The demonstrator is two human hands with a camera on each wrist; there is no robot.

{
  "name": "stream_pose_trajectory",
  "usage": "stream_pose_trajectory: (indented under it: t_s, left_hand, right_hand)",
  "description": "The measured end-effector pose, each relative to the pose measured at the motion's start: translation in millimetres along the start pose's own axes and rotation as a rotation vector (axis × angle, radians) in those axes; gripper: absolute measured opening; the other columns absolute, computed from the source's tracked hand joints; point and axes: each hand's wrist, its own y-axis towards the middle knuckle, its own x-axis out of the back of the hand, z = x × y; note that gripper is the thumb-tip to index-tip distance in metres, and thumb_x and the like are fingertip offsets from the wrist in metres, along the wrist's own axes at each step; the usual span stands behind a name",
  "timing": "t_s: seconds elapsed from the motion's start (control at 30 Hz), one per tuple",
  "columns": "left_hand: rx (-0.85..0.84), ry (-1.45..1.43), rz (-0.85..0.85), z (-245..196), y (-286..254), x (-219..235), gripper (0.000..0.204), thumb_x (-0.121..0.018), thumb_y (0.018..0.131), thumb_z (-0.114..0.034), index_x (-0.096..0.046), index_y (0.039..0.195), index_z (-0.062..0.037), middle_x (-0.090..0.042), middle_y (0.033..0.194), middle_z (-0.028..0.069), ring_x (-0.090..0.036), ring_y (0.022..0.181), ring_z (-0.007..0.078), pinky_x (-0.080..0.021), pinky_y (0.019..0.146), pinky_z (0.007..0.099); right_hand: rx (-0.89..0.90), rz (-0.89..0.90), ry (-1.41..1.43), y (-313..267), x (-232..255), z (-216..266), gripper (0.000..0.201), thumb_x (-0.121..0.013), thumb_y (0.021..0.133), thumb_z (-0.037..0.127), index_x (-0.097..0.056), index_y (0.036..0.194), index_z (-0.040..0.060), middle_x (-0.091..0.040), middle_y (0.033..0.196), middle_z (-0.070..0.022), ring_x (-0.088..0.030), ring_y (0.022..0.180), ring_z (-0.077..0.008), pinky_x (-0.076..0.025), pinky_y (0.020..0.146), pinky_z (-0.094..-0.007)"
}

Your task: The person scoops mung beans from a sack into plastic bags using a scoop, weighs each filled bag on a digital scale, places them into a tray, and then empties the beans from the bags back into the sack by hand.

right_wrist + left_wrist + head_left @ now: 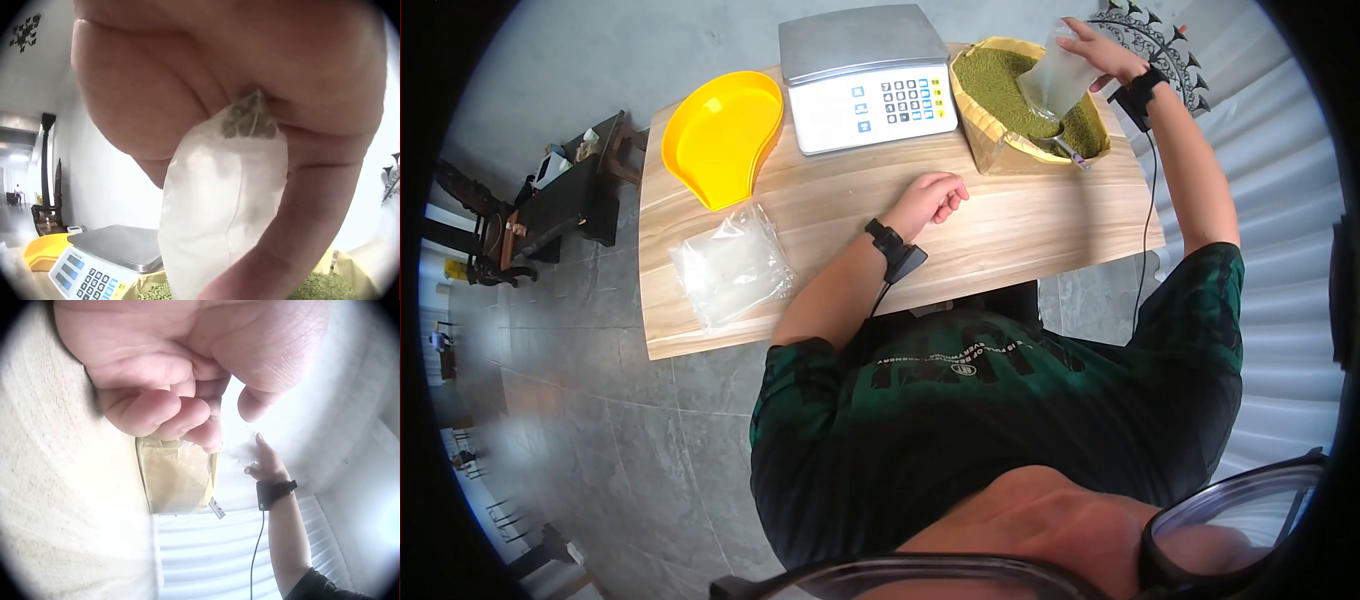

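A translucent plastic bag (1060,82) is held upside-down-looking over the box of green beans (1000,85) by my right hand (1100,55). In the right wrist view my fingers curl round the bag (215,194), and some green beans (250,122) show in its corner near the palm. A scoop handle (1072,152) sticks out over the box's front edge. My left hand (932,200) rests on the wooden table in front of the scale (870,110), its fingers loosely curled with nothing in them.
A yellow scoop-shaped tray (722,135) lies left of the scale. Clear plastic bags (735,268) lie at the table's left front. A black cable (1150,220) hangs from my right wrist past the table's right edge. White curtains (1280,250) stand at the right.
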Motion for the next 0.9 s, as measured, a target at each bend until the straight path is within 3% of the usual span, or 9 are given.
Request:
stream_pose_trajectory:
  t_s: [0.17, 0.23, 0.53, 0.67, 0.73, 0.9]
  left_hand:
    - [-0.005, -0.002, -0.001, -0.2, -0.3, -0.2, 0.029, -0.044, 0.099, -0.022, -0.061, 0.087, -0.0016, -0.052, 0.069, 0.0009, -0.044, 0.051, 0.0078, -0.035, 0.047, 0.0226]
    - [-0.007, -0.014, -0.001, 0.1, -0.5, 0.0, 0.029, -0.045, 0.099, -0.022, -0.061, 0.087, -0.0016, -0.052, 0.069, 0.0009, -0.044, 0.051, 0.0078, -0.035, 0.047, 0.0227]
    - [0.01, -0.024, -0.01, -0.2, -0.1, -0.6, 0.028, -0.046, 0.097, -0.023, -0.061, 0.085, -0.0035, -0.05, 0.068, 0.0004, -0.042, 0.051, 0.0079, -0.033, 0.047, 0.0231]
    - [0.013, -0.024, -0.014, -0.6, -0.8, -1.5, 0.028, -0.046, 0.097, -0.024, -0.061, 0.084, -0.0039, -0.05, 0.068, 0.0001, -0.041, 0.051, 0.0079, -0.033, 0.047, 0.0232]
    - [0.009, -0.031, -0.013, -0.9, -0.9, -1.3, 0.032, -0.044, 0.099, -0.027, -0.061, 0.086, -0.0036, -0.05, 0.068, -0.0001, -0.041, 0.051, 0.0078, -0.033, 0.048, 0.023]
    - [0.014, -0.039, -0.022, 2.5, 0.2, 0.0, 0.039, -0.04, 0.102, -0.033, -0.061, 0.088, -0.0034, -0.05, 0.068, -0.0008, -0.04, 0.052, 0.0076, -0.033, 0.048, 0.0227]
  right_hand:
    - [0.023, -0.051, -0.239, 8.8, 9.4, 3.7, 0.072, -0.054, 0.093, 0.055, -0.027, 0.151, 0.023, -0.057, 0.13, -0.0106, -0.062, 0.093, -0.0217, -0.054, 0.054, -0.0317]
    - [0.025, 0.055, -0.346, 6.8, 20.9, 17.2, 0.068, -0.056, 0.092, 0.054, -0.033, 0.147, 0.0211, -0.059, 0.124, -0.0122, -0.06, 0.087, -0.0216, -0.052, 0.053, -0.0311]
    - [-0.001, 0.077, -0.428, -1.2, 43.9, 12.2, 0.065, -0.059, 0.091, 0.052, -0.041, 0.142, 0.0177, -0.064, 0.11, -0.0109, -0.056, 0.072, -0.0181, -0.048, 0.049, -0.0271]
    - [0.012, 0.005, -0.418, -13.6, 40.3, 9.8, 0.065, -0.055, 0.091, 0.057, -0.044, 0.142, 0.0177, -0.062, 0.113, -0.0108, -0.056, 0.074, -0.0176, -0.048, 0.051, -0.0265]
    - [-0.037, -0.024, -0.246, -19.6, 41.0, 10.4, 0.068, -0.052, 0.09, 0.064, -0.047, 0.142, 0.0193, -0.06, 0.118, -0.0104, -0.056, 0.082, -0.0181, -0.051, 0.054, -0.0282]
    - [-0.118, -0.029, -0.125, -17.2, 54.5, -5.7, 0.074, -0.052, 0.087, 0.068, -0.048, 0.141, 0.0182, -0.058, 0.123, -0.0128, -0.057, 0.098, -0.0215, -0.055, 0.06, -0.0335]
